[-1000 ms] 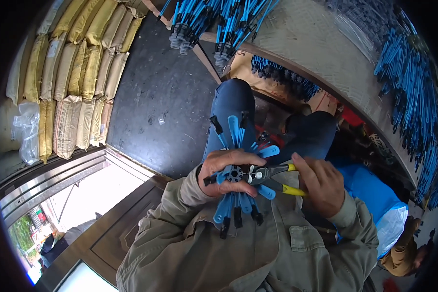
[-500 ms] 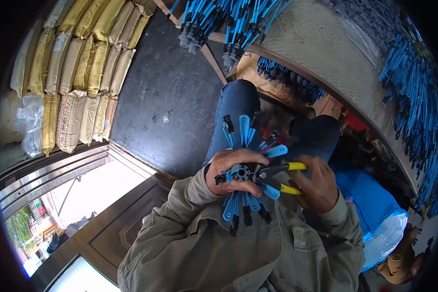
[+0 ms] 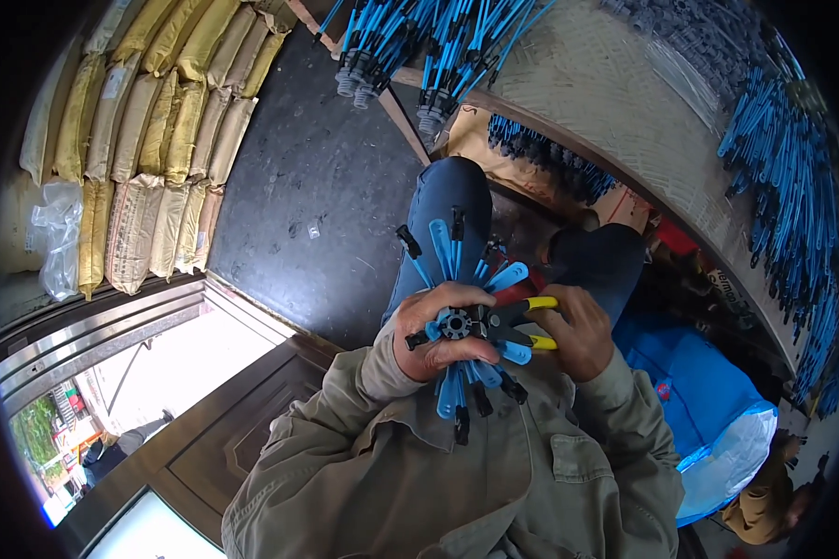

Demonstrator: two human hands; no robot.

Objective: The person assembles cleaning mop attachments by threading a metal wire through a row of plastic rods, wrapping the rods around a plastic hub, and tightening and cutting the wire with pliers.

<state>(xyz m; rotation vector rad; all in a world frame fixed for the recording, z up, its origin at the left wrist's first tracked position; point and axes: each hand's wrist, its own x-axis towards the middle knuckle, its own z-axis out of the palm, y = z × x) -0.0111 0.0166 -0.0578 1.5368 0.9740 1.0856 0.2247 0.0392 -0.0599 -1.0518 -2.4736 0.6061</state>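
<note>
My left hand [image 3: 421, 334] wraps round a round black slotted hub [image 3: 455, 323], with thumb and fingers on either side of it. Flat blue plastic arms [image 3: 443, 244], some with black ends, fan out from the hub above and below the hand. Pliers [image 3: 505, 328] with yellow-and-black handles are gripped in my right hand [image 3: 583, 334]. Their dark jaws meet the right side of the hub; what lies between the jaws is too small to make out. The handles stand somewhat apart, and my right fingers curl over their ends.
Bundles of blue arms with grey hubs [image 3: 433, 112] hang over the table [image 3: 578, 84] edge ahead. More blue strips [image 3: 792, 186] are piled at its right. A blue bag [image 3: 699, 401] stands by my right elbow. Yellow and tan sacks [image 3: 140, 121] are stacked at far left, beside a doorway.
My right hand and the pliers have moved left, closer to my left hand. The handles are a little closer together. The blue arms have turned slightly with the hub.
</note>
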